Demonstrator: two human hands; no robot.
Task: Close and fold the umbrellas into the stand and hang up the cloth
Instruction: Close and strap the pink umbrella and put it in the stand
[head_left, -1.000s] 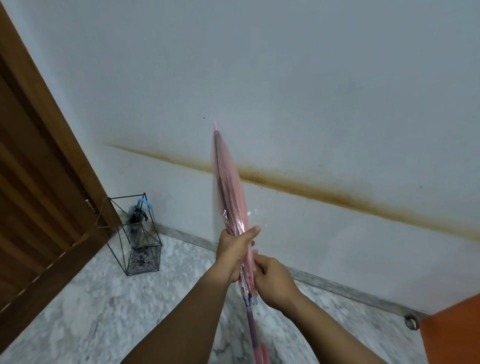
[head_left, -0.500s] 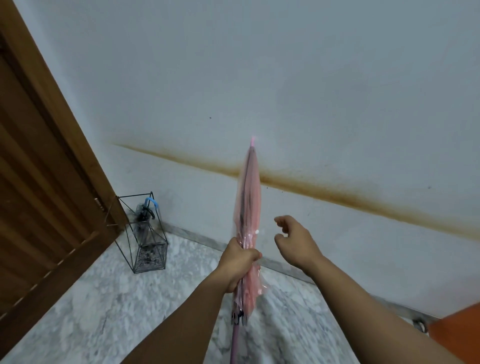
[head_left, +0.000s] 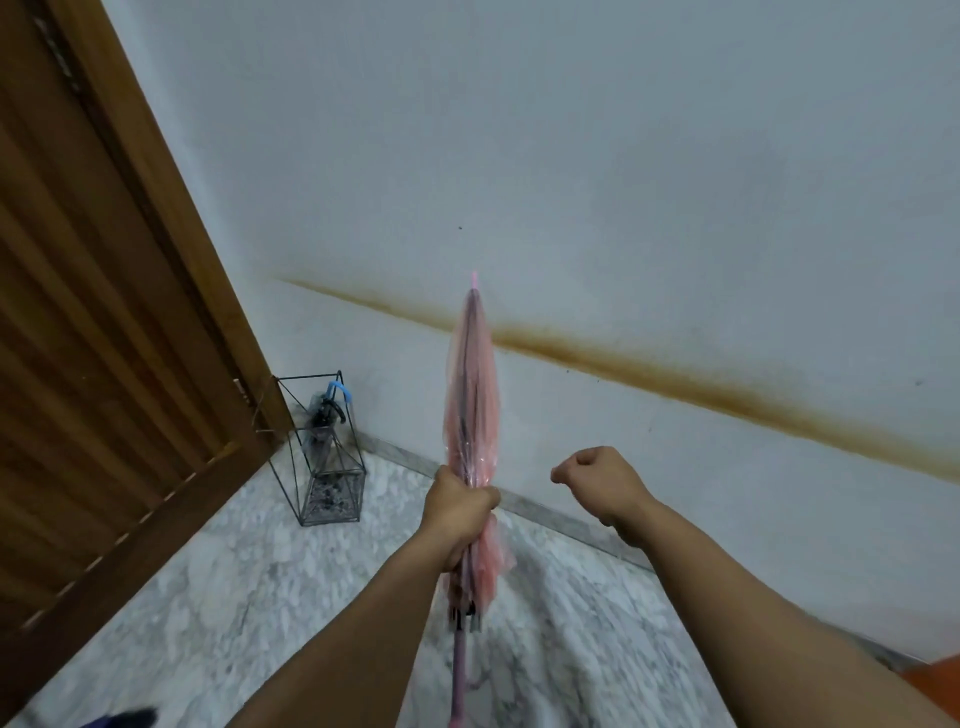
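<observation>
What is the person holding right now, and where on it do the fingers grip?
The left hand grips the closed pink umbrella around its gathered canopy, near the lower end, tip pointing up. The right hand is curled in the air and holds nothing.

Soft, even, dim light; faint shadows, no glare; wide-angle bending at edges, slight motion blur low down

Marble floor (head_left: 218, 597) under wire stand (head_left: 327, 452)

left hand (head_left: 457, 512) gripped the pink umbrella (head_left: 472, 395) mid-canopy, arm extended forward. right hand (head_left: 597, 480) was fisted, holding nothing, just right of it.
</observation>
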